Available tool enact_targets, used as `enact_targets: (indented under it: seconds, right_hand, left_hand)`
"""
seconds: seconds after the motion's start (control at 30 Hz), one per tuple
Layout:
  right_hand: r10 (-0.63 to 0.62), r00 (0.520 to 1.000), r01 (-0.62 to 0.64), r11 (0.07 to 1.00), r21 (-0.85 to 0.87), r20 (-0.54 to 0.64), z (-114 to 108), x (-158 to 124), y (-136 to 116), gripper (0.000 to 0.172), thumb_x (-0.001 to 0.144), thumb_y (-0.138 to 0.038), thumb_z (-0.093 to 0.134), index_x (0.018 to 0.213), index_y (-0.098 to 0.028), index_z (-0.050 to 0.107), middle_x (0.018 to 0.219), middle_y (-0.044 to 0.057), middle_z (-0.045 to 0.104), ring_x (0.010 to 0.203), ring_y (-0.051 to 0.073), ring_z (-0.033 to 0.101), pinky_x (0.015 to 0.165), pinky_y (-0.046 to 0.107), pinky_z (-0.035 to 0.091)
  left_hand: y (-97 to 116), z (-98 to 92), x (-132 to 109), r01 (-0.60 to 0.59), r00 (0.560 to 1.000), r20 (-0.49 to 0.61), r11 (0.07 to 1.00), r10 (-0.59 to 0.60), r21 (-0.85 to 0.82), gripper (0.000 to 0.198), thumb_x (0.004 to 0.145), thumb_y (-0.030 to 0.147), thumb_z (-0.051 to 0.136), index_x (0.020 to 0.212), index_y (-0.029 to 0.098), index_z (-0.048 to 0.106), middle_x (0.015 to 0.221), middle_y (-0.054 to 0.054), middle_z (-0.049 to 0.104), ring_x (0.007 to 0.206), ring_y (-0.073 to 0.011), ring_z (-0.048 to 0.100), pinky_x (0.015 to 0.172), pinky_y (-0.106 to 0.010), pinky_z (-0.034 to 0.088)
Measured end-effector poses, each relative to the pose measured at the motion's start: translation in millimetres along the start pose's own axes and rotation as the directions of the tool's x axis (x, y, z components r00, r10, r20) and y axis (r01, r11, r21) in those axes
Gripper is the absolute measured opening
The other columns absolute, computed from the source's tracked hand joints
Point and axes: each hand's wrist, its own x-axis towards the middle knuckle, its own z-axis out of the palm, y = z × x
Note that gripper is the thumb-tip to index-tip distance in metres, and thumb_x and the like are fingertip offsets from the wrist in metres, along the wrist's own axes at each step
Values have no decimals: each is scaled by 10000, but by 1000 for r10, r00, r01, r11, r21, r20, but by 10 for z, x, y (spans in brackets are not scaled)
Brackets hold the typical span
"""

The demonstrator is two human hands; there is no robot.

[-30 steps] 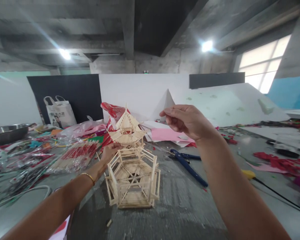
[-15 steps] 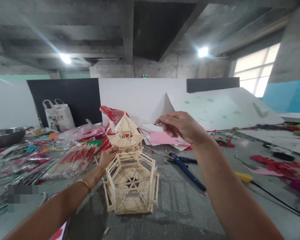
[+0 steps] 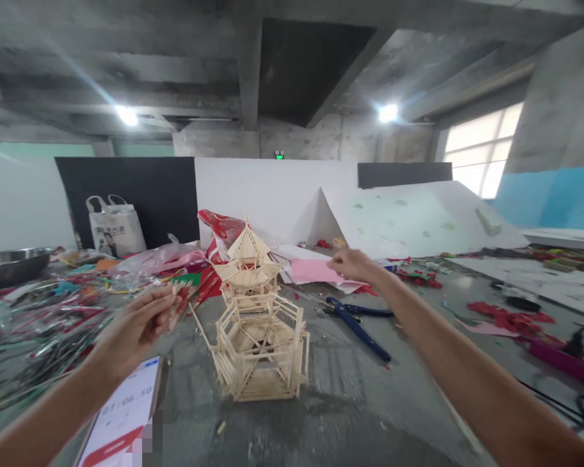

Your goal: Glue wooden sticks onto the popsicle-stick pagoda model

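A pagoda model [image 3: 263, 383] built of thin wooden sticks stands upright on the grey table, with an open hexagonal frame in front and tiered, pointed roofs behind. My left hand [image 3: 139, 318] is left of the model, apart from it, its fingers curled round a bundle of sticks [image 3: 179, 299] with reddish parts; the palm hides most of the bundle. My right hand [image 3: 354, 264] hovers behind and right of the model, above pink paper [image 3: 311, 271]. Its fingers are pinched, and anything between them is too small to make out.
Blue-handled pliers or cutters [image 3: 363, 334] lie right of the model. A phone [image 3: 121, 408] showing a timer lies below my left forearm. Plastic-wrapped craft materials [image 3: 63, 318] crowd the left. Red scraps [image 3: 509, 318] and a purple power strip [image 3: 564, 360] are at right. A metal bowl [image 3: 14, 266] sits far left.
My left hand has left the model's side and moved left to the stick bundle. My right hand has moved slightly right and lower. The phone has come into fuller view.
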Motion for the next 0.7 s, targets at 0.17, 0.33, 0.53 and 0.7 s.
enact_targets:
  seconds: [0.17,0.33,0.53,0.7]
  right_hand:
    - [-2,996,10,996,-93,87,172,-277,167,252,639,-168,589,413,-142,480,442,30,483,484,121,453,495,248,282]
    - [-161,985,132,937,323,67,144,-642,-439,266,763,-347,508,701,-114,620,561,-1,530,515,97,457,502,215,328]
    - [-367,906,117,696,709,211,119,-1000,-1340,290,737,-373,598,824,-106,668,545,-18,513,453,53,399,433,177,315]
    - [-412,867,20,591,806,280,187,-1029,-1477,316,708,-402,633,782,-99,679,498,-33,479,413,39,349,398,176,274]
  left_hand:
    - [104,170,-768,90,996,-4,978,-92,-188,221,500,300,747,676,236,629,661,1,576,406,-33,287,326,-160,216]
    - [-160,603,-1107,171,985,58,971,-163,-168,302,499,401,744,725,251,612,621,6,578,383,-48,331,337,-185,231]
    - [-233,1025,-1050,31,996,88,978,-13,-204,294,583,429,696,725,221,544,580,22,555,372,-57,352,344,-196,242]
    - [-228,1088,-1024,-12,993,116,977,38,-211,286,617,446,682,688,223,516,470,64,434,357,-59,340,341,-202,244]
